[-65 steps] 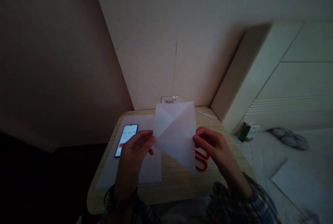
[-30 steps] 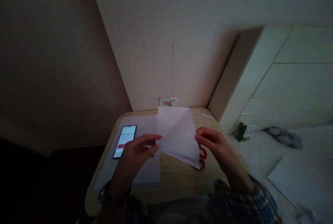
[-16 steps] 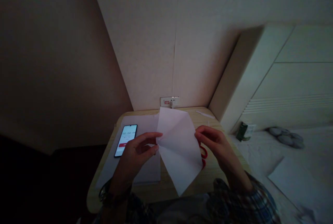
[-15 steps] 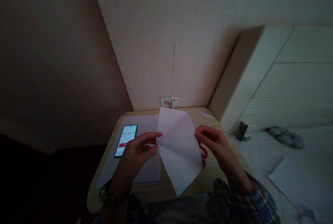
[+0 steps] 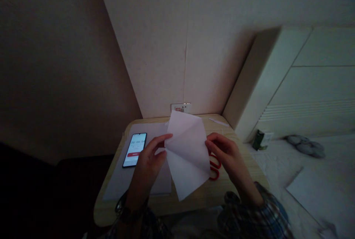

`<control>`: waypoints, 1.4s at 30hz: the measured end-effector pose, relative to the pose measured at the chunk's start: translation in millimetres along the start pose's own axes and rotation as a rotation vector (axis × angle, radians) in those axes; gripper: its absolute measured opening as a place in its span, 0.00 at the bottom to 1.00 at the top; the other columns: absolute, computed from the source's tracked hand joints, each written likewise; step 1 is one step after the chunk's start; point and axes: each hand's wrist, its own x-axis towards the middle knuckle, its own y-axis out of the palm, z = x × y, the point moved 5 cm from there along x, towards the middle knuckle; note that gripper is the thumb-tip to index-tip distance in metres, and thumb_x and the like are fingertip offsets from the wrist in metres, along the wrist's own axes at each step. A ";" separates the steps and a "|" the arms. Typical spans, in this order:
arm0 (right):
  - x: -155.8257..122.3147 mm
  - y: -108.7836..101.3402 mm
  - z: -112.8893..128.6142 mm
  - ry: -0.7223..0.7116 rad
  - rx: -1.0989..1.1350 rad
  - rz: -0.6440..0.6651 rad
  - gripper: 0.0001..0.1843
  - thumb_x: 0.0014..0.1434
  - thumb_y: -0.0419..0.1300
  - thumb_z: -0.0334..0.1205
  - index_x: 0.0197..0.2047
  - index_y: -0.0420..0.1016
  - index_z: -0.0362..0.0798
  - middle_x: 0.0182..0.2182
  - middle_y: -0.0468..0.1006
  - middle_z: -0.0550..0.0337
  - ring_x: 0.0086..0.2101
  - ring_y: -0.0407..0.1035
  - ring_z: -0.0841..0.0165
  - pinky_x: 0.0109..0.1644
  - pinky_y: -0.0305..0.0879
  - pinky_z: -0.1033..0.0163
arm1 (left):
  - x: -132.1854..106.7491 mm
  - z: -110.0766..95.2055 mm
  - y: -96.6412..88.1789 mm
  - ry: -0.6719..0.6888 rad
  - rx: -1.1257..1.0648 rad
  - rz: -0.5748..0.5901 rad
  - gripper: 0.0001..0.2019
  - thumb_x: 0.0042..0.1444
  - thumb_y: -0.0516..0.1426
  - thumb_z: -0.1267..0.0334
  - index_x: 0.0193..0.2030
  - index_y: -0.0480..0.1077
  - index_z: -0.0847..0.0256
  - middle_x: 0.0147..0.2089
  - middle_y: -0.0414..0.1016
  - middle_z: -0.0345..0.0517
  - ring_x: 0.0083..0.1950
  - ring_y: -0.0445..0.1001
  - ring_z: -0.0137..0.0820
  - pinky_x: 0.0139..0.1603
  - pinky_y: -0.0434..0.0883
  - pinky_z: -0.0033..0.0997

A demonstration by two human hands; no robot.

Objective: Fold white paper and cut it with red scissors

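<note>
Head view: left hand (image 5: pixel 148 160) and right hand (image 5: pixel 225 152) hold creased paper (image 5: pixel 189 150) above a wood-grained table (image 5: pixel 198 199), dim wall (image 5: pixel 155 43) behind

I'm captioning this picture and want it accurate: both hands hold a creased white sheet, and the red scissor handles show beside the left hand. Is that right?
Not quite: the head view shows the red scissor handles beside the right hand, not the left hand. Both hands do hold the creased white sheet.

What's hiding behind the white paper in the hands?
Red loops, like scissor handles, and part of a wall socket show past the white paper; it covers the rest.
</note>
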 end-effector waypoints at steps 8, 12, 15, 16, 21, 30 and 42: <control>-1.2 2.5 -0.4 0.038 0.025 -0.023 0.09 0.51 0.62 0.43 0.26 0.71 0.47 0.22 0.69 0.64 0.24 0.64 0.72 0.27 0.60 0.68 | -4.2 -1.1 -0.7 -0.021 -0.027 -0.017 0.18 0.49 0.54 0.71 0.48 0.71 0.57 0.50 0.73 0.44 0.52 0.69 0.32 0.49 0.67 0.27; -1.3 1.4 -0.7 0.040 0.008 -0.037 0.09 0.52 0.62 0.43 0.26 0.71 0.48 0.21 0.69 0.64 0.24 0.63 0.71 0.26 0.59 0.68 | -5.8 -0.1 -3.6 -0.044 -0.063 0.015 0.16 0.52 0.56 0.68 0.49 0.70 0.57 0.51 0.74 0.44 0.50 0.71 0.33 0.47 0.68 0.27; -1.1 0.2 -1.2 0.033 0.018 -0.039 0.09 0.52 0.62 0.43 0.27 0.72 0.48 0.21 0.70 0.65 0.23 0.64 0.71 0.26 0.59 0.68 | -7.0 -0.4 -3.7 -0.053 -0.090 0.042 0.16 0.52 0.57 0.68 0.49 0.71 0.57 0.48 0.75 0.44 0.46 0.73 0.31 0.44 0.69 0.24; -0.9 -0.1 -1.2 0.030 0.021 -0.038 0.08 0.52 0.62 0.43 0.27 0.72 0.48 0.21 0.70 0.65 0.24 0.64 0.72 0.26 0.60 0.68 | -7.3 -1.1 -3.4 -0.050 -0.102 0.047 0.16 0.52 0.58 0.68 0.48 0.71 0.57 0.47 0.76 0.43 0.46 0.73 0.30 0.43 0.69 0.23; -0.7 -0.9 1.1 0.015 0.013 -0.040 0.08 0.52 0.62 0.43 0.26 0.72 0.47 0.21 0.69 0.65 0.23 0.63 0.72 0.26 0.60 0.68 | -7.5 -5.2 -4.1 -0.032 -0.089 0.011 0.15 0.50 0.59 0.68 0.46 0.73 0.57 0.46 0.77 0.43 0.42 0.74 0.29 0.40 0.70 0.23; -1.7 -0.5 4.6 0.000 -0.004 -0.056 0.09 0.53 0.61 0.43 0.25 0.71 0.48 0.19 0.68 0.65 0.22 0.62 0.72 0.24 0.58 0.68 | -6.4 -8.0 -4.9 -0.021 -0.021 -0.012 0.15 0.48 0.61 0.65 0.45 0.75 0.57 0.49 0.77 0.46 0.40 0.75 0.31 0.40 0.71 0.27; -3.3 2.0 -2.6 0.047 -0.002 -0.067 0.10 0.54 0.60 0.47 0.29 0.69 0.49 0.16 0.65 0.68 0.16 0.59 0.75 0.17 0.51 0.69 | -8.8 -5.3 6.9 -0.072 -0.154 0.067 0.28 0.46 0.62 0.63 0.56 0.65 0.60 0.38 0.78 0.47 0.32 0.76 0.32 0.30 0.72 0.27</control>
